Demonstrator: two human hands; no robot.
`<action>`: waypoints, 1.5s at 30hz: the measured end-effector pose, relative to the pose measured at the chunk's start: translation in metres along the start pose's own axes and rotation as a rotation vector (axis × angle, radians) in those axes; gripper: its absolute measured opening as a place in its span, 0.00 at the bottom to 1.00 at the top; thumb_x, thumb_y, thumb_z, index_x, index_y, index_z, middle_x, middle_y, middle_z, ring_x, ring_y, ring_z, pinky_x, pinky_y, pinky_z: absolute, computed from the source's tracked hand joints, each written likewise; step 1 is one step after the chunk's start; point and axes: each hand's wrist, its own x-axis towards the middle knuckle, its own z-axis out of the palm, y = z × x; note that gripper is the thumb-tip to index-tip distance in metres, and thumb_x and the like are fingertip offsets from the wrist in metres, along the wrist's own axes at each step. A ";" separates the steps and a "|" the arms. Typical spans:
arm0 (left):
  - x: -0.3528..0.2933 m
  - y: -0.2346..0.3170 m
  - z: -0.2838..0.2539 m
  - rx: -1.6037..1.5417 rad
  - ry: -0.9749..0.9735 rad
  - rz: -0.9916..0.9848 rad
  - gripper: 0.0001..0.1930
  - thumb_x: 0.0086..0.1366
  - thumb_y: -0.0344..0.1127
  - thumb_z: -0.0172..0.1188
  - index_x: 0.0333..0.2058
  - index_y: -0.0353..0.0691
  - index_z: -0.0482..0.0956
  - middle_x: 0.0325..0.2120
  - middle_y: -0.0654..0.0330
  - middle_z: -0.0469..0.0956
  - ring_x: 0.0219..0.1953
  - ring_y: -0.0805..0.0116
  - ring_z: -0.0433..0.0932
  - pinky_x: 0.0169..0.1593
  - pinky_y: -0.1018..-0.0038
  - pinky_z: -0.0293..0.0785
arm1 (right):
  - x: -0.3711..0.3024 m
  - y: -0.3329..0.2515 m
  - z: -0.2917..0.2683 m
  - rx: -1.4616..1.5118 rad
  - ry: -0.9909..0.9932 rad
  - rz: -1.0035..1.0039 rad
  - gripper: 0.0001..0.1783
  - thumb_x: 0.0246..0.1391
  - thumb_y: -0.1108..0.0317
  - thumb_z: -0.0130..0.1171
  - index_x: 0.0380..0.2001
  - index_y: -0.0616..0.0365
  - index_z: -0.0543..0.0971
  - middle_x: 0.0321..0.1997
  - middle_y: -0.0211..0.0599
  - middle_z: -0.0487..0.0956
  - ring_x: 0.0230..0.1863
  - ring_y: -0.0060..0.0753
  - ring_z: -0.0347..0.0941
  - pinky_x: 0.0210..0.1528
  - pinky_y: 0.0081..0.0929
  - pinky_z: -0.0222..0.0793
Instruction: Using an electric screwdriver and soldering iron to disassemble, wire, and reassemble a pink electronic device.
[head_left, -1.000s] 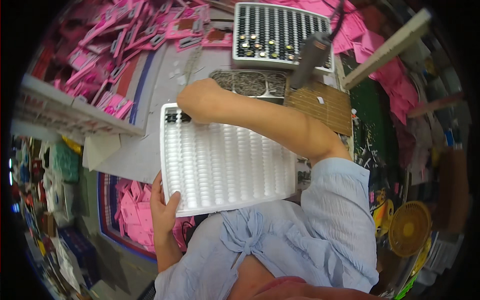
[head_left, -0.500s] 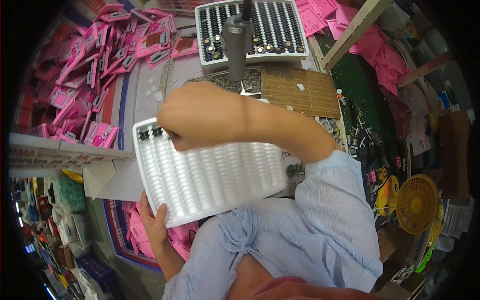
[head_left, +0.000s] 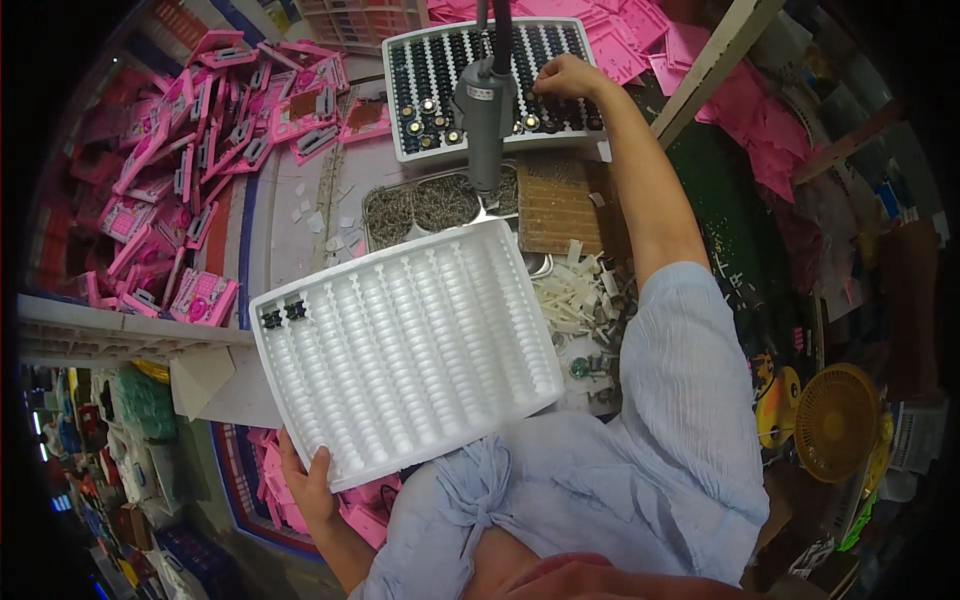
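My left hand grips the near left corner of a white ribbed plastic tray, thumb on top of its rim. The tray is tilted and leans toward my body. Two small black parts sit in its far left corner; its other slots are bare. My right arm reaches out to a second white tray, filled with rows of small black parts. Over its right side, my right hand is closed in a pinch at the black parts. What lies between those fingertips is too small to tell.
A grey electric screwdriver hangs between the trays. Metal bins of screws and a brown board lie below it. White plastic pieces lie right of the near tray. Pink plastic toy parts heap up at left; a post slants at right.
My right hand has moved from the near tray's far left corner to the far tray's right side. The near tray, still in my left hand, has shifted slightly nearer and left.
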 end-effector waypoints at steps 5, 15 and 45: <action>-0.009 -0.001 -0.003 -0.006 0.040 -0.015 0.35 0.59 0.28 0.62 0.64 0.28 0.63 0.57 0.50 0.71 0.56 0.61 0.73 0.62 0.67 0.66 | 0.011 0.027 -0.015 -0.189 0.074 -0.181 0.12 0.49 0.62 0.69 0.33 0.60 0.86 0.30 0.32 0.85 0.31 0.24 0.79 0.37 0.25 0.73; -0.013 -0.001 -0.005 0.050 0.005 0.018 0.35 0.59 0.27 0.60 0.65 0.26 0.61 0.59 0.49 0.70 0.58 0.61 0.72 0.64 0.67 0.64 | -0.175 -0.115 0.063 0.587 1.119 -0.612 0.09 0.54 0.83 0.64 0.39 0.64 0.83 0.37 0.34 0.83 0.37 0.22 0.78 0.42 0.20 0.75; -0.007 0.003 0.019 -0.076 -0.117 0.042 0.36 0.61 0.23 0.57 0.67 0.27 0.55 0.60 0.46 0.68 0.63 0.60 0.69 0.66 0.65 0.62 | -0.178 -0.286 0.213 0.271 -0.192 -0.618 0.09 0.50 0.69 0.64 0.33 0.63 0.82 0.26 0.36 0.82 0.25 0.28 0.77 0.34 0.31 0.75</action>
